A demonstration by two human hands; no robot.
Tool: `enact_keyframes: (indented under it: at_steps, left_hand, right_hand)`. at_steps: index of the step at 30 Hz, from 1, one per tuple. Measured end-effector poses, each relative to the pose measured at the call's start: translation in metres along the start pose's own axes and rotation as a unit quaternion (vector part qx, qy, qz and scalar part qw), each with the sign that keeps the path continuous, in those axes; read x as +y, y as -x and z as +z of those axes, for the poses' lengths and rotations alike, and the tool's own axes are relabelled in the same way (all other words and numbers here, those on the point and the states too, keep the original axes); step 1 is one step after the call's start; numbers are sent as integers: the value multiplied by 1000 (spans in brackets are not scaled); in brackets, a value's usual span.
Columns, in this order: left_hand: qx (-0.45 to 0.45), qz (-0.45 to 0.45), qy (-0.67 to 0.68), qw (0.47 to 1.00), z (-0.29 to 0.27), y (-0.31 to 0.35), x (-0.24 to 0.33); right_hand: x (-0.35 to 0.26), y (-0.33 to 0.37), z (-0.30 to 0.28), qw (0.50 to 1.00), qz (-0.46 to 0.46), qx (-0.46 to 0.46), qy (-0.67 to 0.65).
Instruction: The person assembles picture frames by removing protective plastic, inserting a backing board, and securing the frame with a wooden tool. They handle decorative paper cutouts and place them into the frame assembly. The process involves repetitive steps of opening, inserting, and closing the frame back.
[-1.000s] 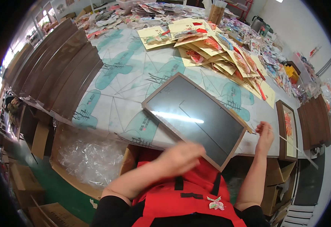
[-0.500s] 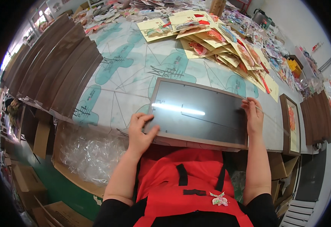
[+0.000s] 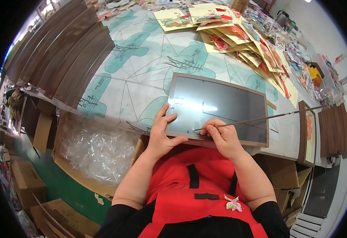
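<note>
We see the frame [image 3: 231,101], with its dark shiny panel, lying on the bench [image 3: 145,79] at the near edge, just before our red apron [image 3: 195,204]. Our left hand [image 3: 163,133] is at its near left corner, the thumb and fingers wide apart and touching the border. Our right hand [image 3: 222,139] is narrow, holding a thin rod [image 3: 256,120] between thumb and fingers. The tip is over the near border side of the panel; whether it presses there, we cannot tell. The other end goes out past the right border, toward a framed picture [image 3: 309,133]. Beyond the frame, yellow cards [image 3: 245,49] lie in a heap. At the left, brown boards [image 3: 62,55] stand close together, and below is clear plastic [image 3: 98,160] in a box [image 3: 76,180].
</note>
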State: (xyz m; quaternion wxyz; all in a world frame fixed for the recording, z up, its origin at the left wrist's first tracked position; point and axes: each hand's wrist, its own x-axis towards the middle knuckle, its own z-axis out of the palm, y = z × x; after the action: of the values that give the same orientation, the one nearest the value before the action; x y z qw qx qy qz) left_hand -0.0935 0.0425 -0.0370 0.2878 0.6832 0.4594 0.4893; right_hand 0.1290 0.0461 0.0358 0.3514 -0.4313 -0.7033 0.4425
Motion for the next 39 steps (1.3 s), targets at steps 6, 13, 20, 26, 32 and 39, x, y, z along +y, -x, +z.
enact_keyframes:
  at_steps: [6,13,20,26,32,39]
  left_hand:
    - [3,-5,9,1000,0,-1,2]
    - [5,2,-7,1000,1,-1,1]
    - [4,5,3,1000,1,-2,0]
    - [-16,-15,14,1000,0,-1,-1]
    - [1,-18,-7,1000,2,-1,6]
    - [-22,39,-168,985,-11,-3,26]
  right_hand:
    - [0,0,-2,1000,-26,-5,1]
    - [3,-1,6,997,-55,-2,62]
    - [-14,5,0,983,-84,5,165]
    - [-9,35,-43,982,-30,14,185]
    - [1,81,-100,981,57,79,167]
    - [29,120,-158,959,103,231,128]
